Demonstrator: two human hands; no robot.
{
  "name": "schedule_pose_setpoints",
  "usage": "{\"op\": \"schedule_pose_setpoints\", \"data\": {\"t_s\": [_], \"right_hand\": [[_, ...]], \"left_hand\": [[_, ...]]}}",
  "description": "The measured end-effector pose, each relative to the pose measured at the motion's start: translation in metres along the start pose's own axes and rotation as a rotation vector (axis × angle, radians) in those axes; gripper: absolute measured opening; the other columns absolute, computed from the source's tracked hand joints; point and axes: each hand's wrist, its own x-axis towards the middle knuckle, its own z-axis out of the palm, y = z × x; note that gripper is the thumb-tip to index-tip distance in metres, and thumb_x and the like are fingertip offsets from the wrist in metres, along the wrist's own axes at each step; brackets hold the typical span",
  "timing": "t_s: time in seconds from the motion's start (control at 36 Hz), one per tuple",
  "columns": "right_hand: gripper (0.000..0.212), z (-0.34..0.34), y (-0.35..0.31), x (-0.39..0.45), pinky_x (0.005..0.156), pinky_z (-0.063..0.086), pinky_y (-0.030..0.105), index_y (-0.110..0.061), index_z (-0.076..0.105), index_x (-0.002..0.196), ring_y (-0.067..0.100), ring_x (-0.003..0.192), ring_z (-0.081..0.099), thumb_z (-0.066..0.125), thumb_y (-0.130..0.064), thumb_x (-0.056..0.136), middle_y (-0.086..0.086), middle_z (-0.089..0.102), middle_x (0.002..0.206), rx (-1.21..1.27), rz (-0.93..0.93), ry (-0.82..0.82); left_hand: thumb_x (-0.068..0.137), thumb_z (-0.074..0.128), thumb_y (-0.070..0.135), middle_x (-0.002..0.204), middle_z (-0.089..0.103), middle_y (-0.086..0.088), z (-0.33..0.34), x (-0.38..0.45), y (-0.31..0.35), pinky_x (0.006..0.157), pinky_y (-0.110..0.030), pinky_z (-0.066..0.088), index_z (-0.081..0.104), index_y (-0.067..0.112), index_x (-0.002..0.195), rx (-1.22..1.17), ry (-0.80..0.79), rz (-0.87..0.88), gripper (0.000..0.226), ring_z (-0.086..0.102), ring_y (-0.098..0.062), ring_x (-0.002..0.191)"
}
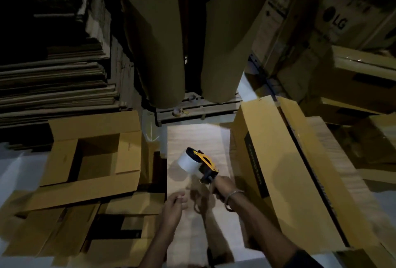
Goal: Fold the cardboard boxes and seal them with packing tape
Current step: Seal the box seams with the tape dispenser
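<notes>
The tape dispenser (200,164) is gripped by the right hand (222,186) above a pale flat sheet (192,225), the left hand (174,202) loose and empty beside it, while the open box (94,156) far left looks folded but unsealed.

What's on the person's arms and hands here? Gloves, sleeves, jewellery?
No gloves: both hands are bare. The right hand has a thin, pale metal bangle at the wrist and a dark sleeve edge near the frame's bottom. The left hand and its forearm show nothing worn.
</notes>
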Motion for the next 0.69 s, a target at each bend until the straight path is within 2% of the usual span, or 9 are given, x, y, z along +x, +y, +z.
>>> {"op": "schedule_pose_setpoints", "data": {"t_s": [0.03,0.08,0.17,0.28,0.33,0.42,0.53,0.64,0.69], "right_hand": [[0.011,-0.011,-0.004,-0.013,0.046,0.027,0.024,-0.007,0.063,0.066,0.021,0.043,0.044,0.058,-0.017,0.064,0.010,0.053,0.058,0.080,0.005,-0.056],[0.016,-0.035,-0.009,-0.042,0.044,0.022,0.022,-0.007,0.058,0.078,0.019,0.043,0.036,0.057,-0.008,0.061,0.006,0.045,0.059,0.235,0.012,-0.196],[0.030,-0.070,-0.008,-0.077,0.045,0.023,0.026,-0.007,0.060,0.088,0.017,0.047,0.033,0.058,-0.004,0.058,0.004,0.039,0.065,0.455,-0.013,-0.391],[0.038,-0.112,0.004,-0.112,0.046,0.030,0.025,0.001,0.064,0.098,0.017,0.046,0.037,0.055,-0.002,0.061,0.008,0.042,0.069,0.684,-0.099,-0.488],[0.040,-0.133,0.014,-0.125,0.052,0.023,0.031,0.002,0.065,0.100,0.018,0.047,0.036,0.055,-0.002,0.062,0.008,0.041,0.070,0.764,-0.126,-0.521],[0.047,-0.163,0.032,-0.135,0.059,0.017,0.037,0.005,0.063,0.109,0.020,0.050,0.039,0.057,0.000,0.064,0.010,0.038,0.076,0.881,-0.172,-0.576],[0.052,-0.193,0.061,-0.144,0.061,0.017,0.038,0.008,0.056,0.120,0.022,0.055,0.038,0.053,0.000,0.069,0.012,0.042,0.079,1.014,-0.241,-0.641],[0.054,-0.218,0.084,-0.153,0.060,0.022,0.036,0.011,0.053,0.125,0.022,0.058,0.039,0.042,0.000,0.073,0.012,0.045,0.079,1.124,-0.282,-0.679],[0.056,-0.231,0.095,-0.158,0.060,0.024,0.036,0.012,0.052,0.128,0.022,0.059,0.038,0.037,0.000,0.075,0.013,0.046,0.081,1.140,-0.320,-0.682]], "left_hand": [[0.112,0.044,0.016,0.104,0.073,-0.015,0.008,-0.002,0.015,0.059,-0.027,0.053,0.069,0.015,0.107,-0.071,-0.021,-0.080,0.024,0.072,-0.024,0.080],[0.113,0.040,0.029,0.097,0.075,-0.017,0.022,-0.007,0.046,0.058,-0.030,0.056,0.065,0.006,0.113,-0.238,-0.113,-0.262,0.033,0.073,-0.031,0.075],[0.110,0.036,0.055,0.108,0.076,-0.027,0.038,-0.015,0.089,0.071,-0.043,0.063,0.062,-0.001,0.122,-0.471,-0.316,-0.458,0.063,0.076,-0.042,0.090],[0.101,0.042,0.072,0.125,0.070,-0.028,0.058,-0.034,0.139,0.060,-0.036,0.063,0.058,-0.005,0.130,-0.628,-0.650,-0.546,0.084,0.077,-0.039,0.096],[0.097,0.056,0.066,0.124,0.070,-0.023,0.071,-0.043,0.155,0.060,-0.033,0.063,0.060,-0.005,0.132,-0.626,-0.740,-0.555,0.079,0.077,-0.035,0.090],[0.095,0.070,0.044,0.109,0.071,-0.022,0.095,-0.055,0.172,0.061,-0.031,0.064,0.063,-0.003,0.128,-0.643,-0.804,-0.530,0.058,0.076,-0.031,0.080],[0.090,0.070,0.018,0.101,0.075,-0.022,0.129,-0.074,0.181,0.062,-0.028,0.064,0.067,-0.004,0.116,-0.715,-0.825,-0.479,0.035,0.078,-0.028,0.075],[0.087,0.064,0.002,0.099,0.076,-0.028,0.156,-0.093,0.187,0.064,-0.030,0.065,0.068,-0.013,0.115,-0.702,-0.853,-0.461,0.031,0.079,-0.030,0.076],[0.087,0.064,-0.003,0.106,0.074,-0.031,0.170,-0.101,0.187,0.064,-0.030,0.066,0.069,-0.015,0.115,-0.638,-0.872,-0.421,0.031,0.079,-0.031,0.079]]}}
